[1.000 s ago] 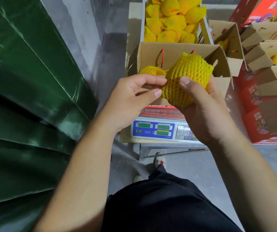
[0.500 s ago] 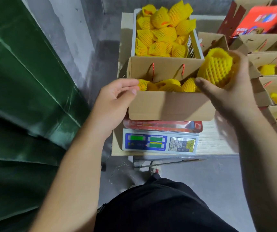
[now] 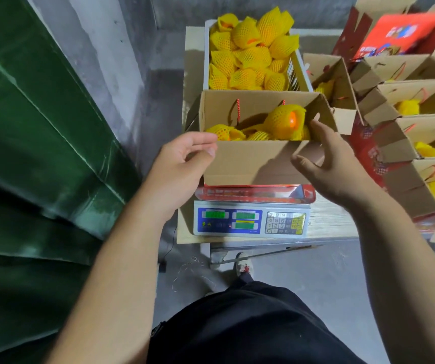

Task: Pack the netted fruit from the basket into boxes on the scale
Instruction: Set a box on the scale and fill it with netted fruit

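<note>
An open cardboard box [image 3: 248, 161] stands on the scale [image 3: 250, 222]. Inside it lie several fruits in yellow foam net, and one netted fruit [image 3: 284, 122] with its orange skin showing sits on top at the right. My right hand [image 3: 329, 164] hovers empty at the box's near right corner, fingers spread and relaxed. My left hand [image 3: 182, 164] is at the box's near left corner with loosely curled fingers, holding nothing. Behind the box, the white basket [image 3: 206, 56] is heaped with netted fruit [image 3: 250, 53].
To the right stand several open cardboard boxes [image 3: 416, 101] with netted fruit inside, and red printed cartons [image 3: 395, 35] at the back. A green tarpaulin [image 3: 27, 153] fills the left side. A grey wall runs behind, concrete floor below.
My right hand carried the netted fruit to the right end of the box and let it go; it now lies inside. My left hand has barely moved.
</note>
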A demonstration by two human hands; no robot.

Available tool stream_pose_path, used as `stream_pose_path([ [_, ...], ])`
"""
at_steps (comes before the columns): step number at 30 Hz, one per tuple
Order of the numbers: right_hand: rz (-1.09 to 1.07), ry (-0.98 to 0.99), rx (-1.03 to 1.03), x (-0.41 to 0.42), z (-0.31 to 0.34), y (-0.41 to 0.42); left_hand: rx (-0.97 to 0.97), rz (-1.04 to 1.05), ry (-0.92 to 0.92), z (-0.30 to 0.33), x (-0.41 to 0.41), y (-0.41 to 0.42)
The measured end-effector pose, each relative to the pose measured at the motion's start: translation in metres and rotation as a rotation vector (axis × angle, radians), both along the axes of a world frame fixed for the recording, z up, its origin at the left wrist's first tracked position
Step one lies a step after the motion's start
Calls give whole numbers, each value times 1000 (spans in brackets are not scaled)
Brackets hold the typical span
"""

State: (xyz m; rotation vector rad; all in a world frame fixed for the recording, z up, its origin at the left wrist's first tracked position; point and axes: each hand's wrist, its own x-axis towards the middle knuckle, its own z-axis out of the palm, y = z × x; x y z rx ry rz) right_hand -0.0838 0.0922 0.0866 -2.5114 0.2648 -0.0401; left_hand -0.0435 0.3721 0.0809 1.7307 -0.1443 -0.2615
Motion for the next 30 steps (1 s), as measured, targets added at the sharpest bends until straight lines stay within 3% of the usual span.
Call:
stream_pose_path([
  [4,38,-77,-30,-6,0,13,14,-6,0,0,-4,4],
  [9,206,-167,79,-12,-3,39,50,-21,-23,-3,-10,8],
  [15,244,-126,208,-21,-2,57,71,-32,-81,-3,-15,14],
  [30,276,-89,301,-15,-5,53,97,-54,-85,-9,-9,-2],
])
